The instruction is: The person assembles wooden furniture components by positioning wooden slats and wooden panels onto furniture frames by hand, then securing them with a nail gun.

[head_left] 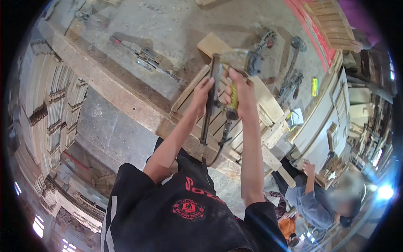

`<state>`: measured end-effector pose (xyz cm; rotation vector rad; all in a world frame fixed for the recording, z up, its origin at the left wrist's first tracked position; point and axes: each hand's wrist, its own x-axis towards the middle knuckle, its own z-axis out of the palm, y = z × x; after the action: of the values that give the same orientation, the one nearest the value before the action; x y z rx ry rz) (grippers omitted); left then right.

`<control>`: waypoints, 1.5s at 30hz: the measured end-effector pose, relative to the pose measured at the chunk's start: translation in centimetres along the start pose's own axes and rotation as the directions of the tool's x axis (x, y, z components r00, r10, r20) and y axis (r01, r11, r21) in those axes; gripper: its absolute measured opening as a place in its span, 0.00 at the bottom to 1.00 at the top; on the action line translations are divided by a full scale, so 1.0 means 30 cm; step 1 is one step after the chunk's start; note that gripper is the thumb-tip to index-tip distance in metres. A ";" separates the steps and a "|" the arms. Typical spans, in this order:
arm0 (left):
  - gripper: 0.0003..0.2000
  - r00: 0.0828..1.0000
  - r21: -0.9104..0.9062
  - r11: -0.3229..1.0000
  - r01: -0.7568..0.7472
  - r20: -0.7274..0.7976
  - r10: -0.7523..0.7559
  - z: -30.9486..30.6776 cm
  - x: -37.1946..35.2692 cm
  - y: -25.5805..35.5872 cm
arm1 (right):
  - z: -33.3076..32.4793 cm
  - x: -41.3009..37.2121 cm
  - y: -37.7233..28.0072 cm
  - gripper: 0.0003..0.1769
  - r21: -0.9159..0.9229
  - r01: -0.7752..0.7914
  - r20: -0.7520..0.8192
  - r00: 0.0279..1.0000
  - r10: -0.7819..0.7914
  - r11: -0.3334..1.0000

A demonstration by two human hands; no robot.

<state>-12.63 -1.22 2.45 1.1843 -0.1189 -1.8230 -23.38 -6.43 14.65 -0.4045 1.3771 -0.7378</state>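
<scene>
Over the bench I hold up a pneumatic nail gun (234, 97). My right hand (244, 93) is wrapped round its yellow-green handle. My left hand (202, 95) grips the long dark magazine (206, 122), its fingers closed along the side. An air hose (219, 154) runs from the base of the handle down toward my body. The gun's head points away from me and looks slightly blurred. Beneath it lies a slatted wooden frame (265, 95), partly hidden by the gun and my hands.
Clamps or similar metal tools (145, 59) lie on the left of the bench, with more tools (291, 84) at the right. A yellow box (315, 87) sits near the right edge. Stacked wooden parts (50, 113) stand at left. A person (312, 206) works at lower right.
</scene>
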 end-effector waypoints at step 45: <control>0.19 0.923 -0.057 0.977 0.204 0.344 -0.172 -0.003 -0.013 -0.505 | -0.306 -0.072 0.224 0.19 -0.157 -0.130 -0.323 0.944 0.073 0.979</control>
<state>-22.23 7.66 -5.19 0.8321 -0.1174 -2.1681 -30.79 1.30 10.21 -0.3605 1.7617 -0.6136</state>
